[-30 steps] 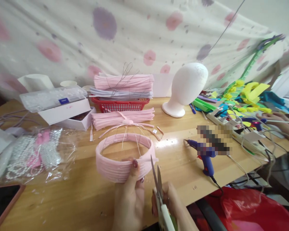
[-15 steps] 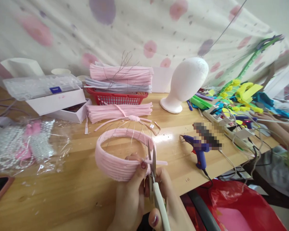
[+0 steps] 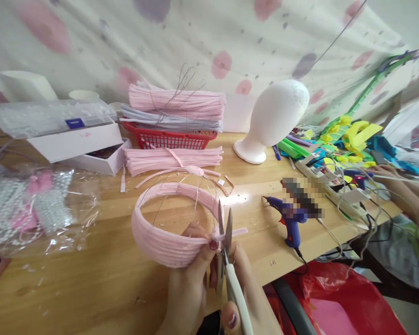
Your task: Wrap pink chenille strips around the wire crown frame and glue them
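My left hand (image 3: 190, 274) is closed on a pink hoop (image 3: 160, 244) made of rows of fuzzy pipe cleaners, pinching its right end between thumb and fingers. Thin wires arch above the hoop to a pink knot (image 3: 194, 170) at the top. In my right hand (image 3: 246, 274) are scissors (image 3: 234, 288) with a white handle, their blades parted and pointing up. The blades stand around a pink pipe cleaner end (image 3: 241, 231) that sticks out to the right of the hoop. Some of my right fingers are hidden behind the scissors.
Behind the hoop lie a pink pipe cleaner bundle (image 3: 174, 159) and a loaded red basket (image 3: 174, 139). A white foam head (image 3: 277, 116) stands behind. A blue glue gun (image 3: 291, 223) and a power strip (image 3: 335, 188) lie right, near another person's arm (image 3: 401, 186). Bagged beads (image 3: 52, 204) lie left.
The scissor blades have spread slightly wider around the pipe cleaner end. Both hands and the hoop have shifted a little in view, and the camera has turned slightly.
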`<state>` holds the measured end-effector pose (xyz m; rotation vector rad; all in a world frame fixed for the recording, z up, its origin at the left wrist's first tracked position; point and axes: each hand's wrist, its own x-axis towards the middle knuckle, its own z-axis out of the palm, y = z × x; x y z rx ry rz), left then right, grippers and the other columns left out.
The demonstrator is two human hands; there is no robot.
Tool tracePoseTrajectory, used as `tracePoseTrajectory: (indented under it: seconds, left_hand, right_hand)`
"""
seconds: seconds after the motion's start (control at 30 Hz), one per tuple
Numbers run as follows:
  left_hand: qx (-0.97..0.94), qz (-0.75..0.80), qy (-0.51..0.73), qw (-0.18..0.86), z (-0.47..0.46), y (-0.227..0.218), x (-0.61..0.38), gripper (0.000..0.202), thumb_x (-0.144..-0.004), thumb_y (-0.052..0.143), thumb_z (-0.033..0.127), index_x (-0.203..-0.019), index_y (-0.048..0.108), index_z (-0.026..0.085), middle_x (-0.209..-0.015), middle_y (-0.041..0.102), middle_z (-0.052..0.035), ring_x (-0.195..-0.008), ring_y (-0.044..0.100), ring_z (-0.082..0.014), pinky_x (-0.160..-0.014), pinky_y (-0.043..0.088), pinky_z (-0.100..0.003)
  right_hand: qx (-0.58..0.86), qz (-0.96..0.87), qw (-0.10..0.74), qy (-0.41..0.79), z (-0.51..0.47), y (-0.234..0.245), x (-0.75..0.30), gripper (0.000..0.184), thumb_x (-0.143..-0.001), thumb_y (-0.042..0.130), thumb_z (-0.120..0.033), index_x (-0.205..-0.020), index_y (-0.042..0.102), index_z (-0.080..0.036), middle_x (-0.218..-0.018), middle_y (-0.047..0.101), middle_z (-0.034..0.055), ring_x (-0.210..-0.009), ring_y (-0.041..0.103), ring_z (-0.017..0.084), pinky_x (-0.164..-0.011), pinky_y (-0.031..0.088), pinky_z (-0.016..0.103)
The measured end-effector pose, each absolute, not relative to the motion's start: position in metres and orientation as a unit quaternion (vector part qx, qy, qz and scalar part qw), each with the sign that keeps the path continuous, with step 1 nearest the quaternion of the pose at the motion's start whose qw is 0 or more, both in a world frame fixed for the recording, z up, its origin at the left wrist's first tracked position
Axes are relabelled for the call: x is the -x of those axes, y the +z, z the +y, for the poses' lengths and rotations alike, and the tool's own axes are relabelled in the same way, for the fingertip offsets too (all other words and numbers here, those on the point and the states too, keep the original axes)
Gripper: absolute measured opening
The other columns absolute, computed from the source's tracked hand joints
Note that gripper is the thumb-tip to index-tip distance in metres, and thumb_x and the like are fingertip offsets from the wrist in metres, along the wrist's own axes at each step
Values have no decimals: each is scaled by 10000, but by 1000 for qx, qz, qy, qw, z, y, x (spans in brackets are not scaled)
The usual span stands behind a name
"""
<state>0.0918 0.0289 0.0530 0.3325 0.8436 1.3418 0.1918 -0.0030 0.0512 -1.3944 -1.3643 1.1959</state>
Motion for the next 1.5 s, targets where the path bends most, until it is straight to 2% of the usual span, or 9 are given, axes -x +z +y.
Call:
tracePoseTrajectory:
  seconds: [0.23,0.37,0.47,0.57,0.73,0.83,0.97,1.23,1.5]
  left_hand:
    - [-90,402,605,681,32,49,-89,377,-599,950,369,-678,624,196,-686,557,37,-611,517,-113,-524,465,-193]
    - [-113,417,600,673,34,41,-84,319,-632,937,359,-705,672,196,-835,648,14,-689,572,-118,-637,525,-205]
    - [-127,411,622,654,37,37,-80,302,-655,924,412,-718,720,199,-948,704,-14,-896,640,-160,-767,544,-208]
    - [-102,402,633,654,40,37,-77,318,-630,940,413,-817,774,218,-883,725,-16,-922,675,-185,-741,562,-215]
    - [-6,402,639,657,43,37,-73,383,-514,984,217,-840,784,238,-893,769,-5,-870,709,-169,-688,586,-192]
    - [18,406,639,653,43,35,-72,408,-512,956,135,-862,783,253,-918,780,10,-868,716,-154,-679,586,-176]
    - [17,413,639,649,42,34,-72,383,-539,923,103,-862,786,257,-926,783,17,-904,718,-149,-680,572,-156]
    - [-96,382,637,662,41,29,-73,269,-645,935,299,-867,795,244,-879,763,-3,-834,707,-167,-689,574,-223]
    - [-121,352,601,708,35,31,-75,232,-686,909,341,-756,743,195,-877,698,-14,-851,643,-164,-789,533,-257]
  right_hand:
    - [573,-526,416,470,-3,44,-192,508,-701,780,-666,-809,507,-251,-734,546,-21,-674,542,184,-647,496,314]
    - [585,-497,430,475,-10,33,-188,445,-851,659,-645,-817,469,-244,-679,448,-54,-568,465,125,-532,428,255]
    - [625,-463,466,422,-9,26,-191,411,-885,650,-606,-820,473,-241,-661,436,-63,-547,439,110,-497,381,233]
    - [680,-461,463,331,2,24,-206,386,-843,735,-543,-810,503,-236,-646,512,-51,-557,481,122,-504,399,235]
    - [732,-478,404,269,20,22,-232,343,-890,651,-532,-998,610,-209,-970,750,113,-863,714,260,-741,565,364]
    - [763,-477,364,239,22,18,-241,388,-904,582,-517,-1127,625,-203,-1144,743,153,-1044,702,325,-906,542,480]
    - [789,-460,346,213,25,15,-250,417,-845,603,-502,-1129,647,-199,-1136,735,160,-1054,679,357,-980,489,559]
    - [620,-449,528,366,2,23,-228,475,-753,827,-498,-1050,547,-256,-909,661,35,-821,664,222,-729,555,343]
    - [559,-619,452,317,-7,33,-191,596,-669,856,-470,-1060,458,-259,-917,498,4,-775,514,194,-669,439,312]
